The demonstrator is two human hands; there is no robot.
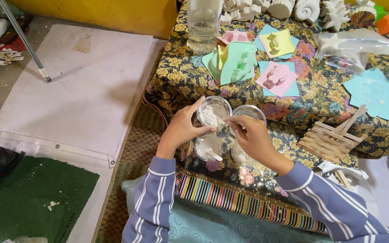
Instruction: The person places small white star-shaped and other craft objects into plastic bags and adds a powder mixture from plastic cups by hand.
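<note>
My left hand (181, 128) was wrapped around the side of a small clear cup (214, 111), thumb and fingers curled partway shut on its wall, and I judged that grip was there to keep the light cup from sliding on the flowered cloth of the tabletop (181, 76). The cup sat near the front edge, at about nine o'clock from its neighbour, and held a heap of dry white powder that looked lumpy and chalky.

At six o'clock from it stood a second cup (208, 147) of smoother white paste with a small stick resting in it, parked close so I could reach it without stretching.

My right hand (253, 137) was pinched shut on what looked like a thin stick, hovering over the third cup (249, 112); I could not tell what lay inside that one.

At three o'clock from my right hand lay a stack of wooden sticks (332, 135), kept within easy reach. At twelve o'clock, farther back, pastel silicone moulds (235, 60) lay spread out, with a clear jar (203, 24) of water beside them.
</note>
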